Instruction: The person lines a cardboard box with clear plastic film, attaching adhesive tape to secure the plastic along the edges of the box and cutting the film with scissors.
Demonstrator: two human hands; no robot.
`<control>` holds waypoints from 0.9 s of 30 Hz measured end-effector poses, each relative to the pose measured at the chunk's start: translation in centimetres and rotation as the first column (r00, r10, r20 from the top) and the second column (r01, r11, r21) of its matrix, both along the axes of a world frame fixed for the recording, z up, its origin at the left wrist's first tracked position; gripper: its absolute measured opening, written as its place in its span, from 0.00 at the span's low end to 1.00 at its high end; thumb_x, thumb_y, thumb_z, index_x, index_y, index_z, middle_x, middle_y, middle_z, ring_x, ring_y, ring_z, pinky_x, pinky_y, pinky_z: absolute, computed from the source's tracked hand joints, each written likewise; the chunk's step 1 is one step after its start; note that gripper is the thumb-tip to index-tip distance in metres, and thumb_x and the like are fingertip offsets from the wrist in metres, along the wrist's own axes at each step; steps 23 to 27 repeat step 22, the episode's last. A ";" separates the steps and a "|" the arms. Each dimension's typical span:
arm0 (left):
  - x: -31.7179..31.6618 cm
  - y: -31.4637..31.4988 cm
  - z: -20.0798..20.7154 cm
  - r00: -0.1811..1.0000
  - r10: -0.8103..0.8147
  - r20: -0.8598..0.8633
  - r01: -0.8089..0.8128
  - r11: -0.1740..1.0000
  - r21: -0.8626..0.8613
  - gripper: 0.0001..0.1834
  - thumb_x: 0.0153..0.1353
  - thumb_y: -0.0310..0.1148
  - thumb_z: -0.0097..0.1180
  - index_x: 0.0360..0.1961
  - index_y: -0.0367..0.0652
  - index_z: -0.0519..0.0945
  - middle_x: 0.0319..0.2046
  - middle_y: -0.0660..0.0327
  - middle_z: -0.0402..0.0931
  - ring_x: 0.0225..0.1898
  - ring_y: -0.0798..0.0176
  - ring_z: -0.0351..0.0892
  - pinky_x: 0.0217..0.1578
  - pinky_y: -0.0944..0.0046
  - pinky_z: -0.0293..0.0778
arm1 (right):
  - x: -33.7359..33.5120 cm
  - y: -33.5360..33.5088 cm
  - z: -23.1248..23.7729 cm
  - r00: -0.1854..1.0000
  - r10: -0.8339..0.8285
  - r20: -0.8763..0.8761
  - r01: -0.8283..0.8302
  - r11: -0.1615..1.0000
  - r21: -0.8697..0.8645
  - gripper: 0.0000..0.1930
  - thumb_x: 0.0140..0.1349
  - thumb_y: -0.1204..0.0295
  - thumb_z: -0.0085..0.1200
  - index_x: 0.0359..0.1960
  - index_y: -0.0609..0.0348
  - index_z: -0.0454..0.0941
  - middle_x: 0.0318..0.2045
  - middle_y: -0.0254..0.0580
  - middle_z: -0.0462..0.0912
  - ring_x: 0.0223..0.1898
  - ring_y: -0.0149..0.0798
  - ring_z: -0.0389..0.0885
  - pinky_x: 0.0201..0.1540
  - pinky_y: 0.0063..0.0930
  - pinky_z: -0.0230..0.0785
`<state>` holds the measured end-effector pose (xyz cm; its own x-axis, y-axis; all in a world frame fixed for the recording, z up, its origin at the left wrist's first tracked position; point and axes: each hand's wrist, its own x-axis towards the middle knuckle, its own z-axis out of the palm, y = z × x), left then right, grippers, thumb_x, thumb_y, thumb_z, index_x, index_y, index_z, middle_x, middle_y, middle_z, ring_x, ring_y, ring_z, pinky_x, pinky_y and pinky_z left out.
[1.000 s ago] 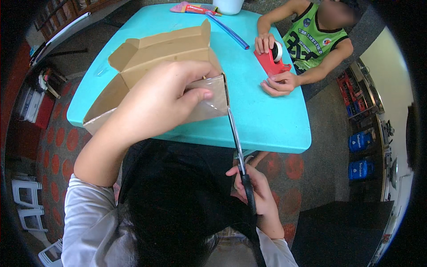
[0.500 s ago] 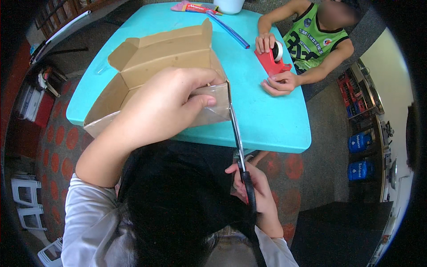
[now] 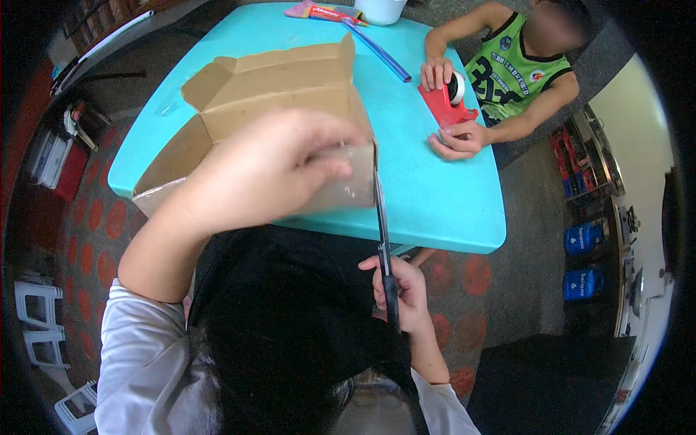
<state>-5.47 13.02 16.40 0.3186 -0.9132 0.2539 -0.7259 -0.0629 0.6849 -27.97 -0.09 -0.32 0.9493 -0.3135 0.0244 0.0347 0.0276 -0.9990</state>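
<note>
An open brown cardboard box (image 3: 290,76), its flaps raised, sits on the turquoise table (image 3: 449,210). My left hand (image 3: 275,167), partly smeared by motion, grips the box's near wall by the right corner, fingers over the rim and thumb outside. Below that corner, my right hand (image 3: 407,290) is closed around the black handles of a pair of scissors (image 3: 383,225). Their long blades point away from me, with the tips at the corner edge of the box. Clear tape seems to cover the near wall. My left forearm hides part of the box.
Across the table at the right, a person's hands (image 3: 460,139) hold a red tape dispenser (image 3: 444,107). A blue tube (image 3: 377,51), a colourful packet (image 3: 322,13) and a white container (image 3: 380,9) are at the far side. White stools (image 3: 40,304) stand lower left.
The scissors have swung more upright, and my right hand has shifted slightly left and up. My left hand is blurred now but stays at the same corner of the box.
</note>
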 end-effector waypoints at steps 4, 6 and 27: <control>-0.8 0.0 -0.5 0.990 -0.104 0.098 0.085 0.981 0.176 0.12 0.60 0.22 0.57 0.45 0.32 0.78 0.34 0.58 0.80 0.40 0.71 0.77 0.43 0.66 0.73 | 0.9 0.1 1.3 0.999 -0.045 0.016 0.046 0.998 -0.049 0.20 0.50 0.82 0.58 0.48 0.62 0.79 0.24 0.25 0.66 0.27 0.22 0.64 0.32 0.17 0.58; -0.4 0.1 -1.2 0.996 -0.049 -0.070 0.055 0.995 0.086 0.11 0.61 0.21 0.56 0.46 0.32 0.78 0.34 0.59 0.80 0.40 0.72 0.76 0.44 0.67 0.73 | 1.1 0.2 2.1 0.998 -0.060 -0.013 0.061 0.998 0.030 0.19 0.51 0.80 0.58 0.48 0.62 0.79 0.24 0.25 0.67 0.27 0.22 0.65 0.31 0.17 0.59; 0.1 -0.5 -0.4 1.000 0.007 -0.007 -0.007 1.000 0.030 0.12 0.62 0.23 0.56 0.47 0.31 0.78 0.37 0.59 0.81 0.41 0.71 0.76 0.47 0.67 0.72 | -2.2 0.3 0.2 0.998 0.058 -0.008 -0.058 0.986 -0.156 0.23 0.51 0.76 0.57 0.52 0.59 0.76 0.23 0.29 0.65 0.26 0.22 0.66 0.32 0.15 0.56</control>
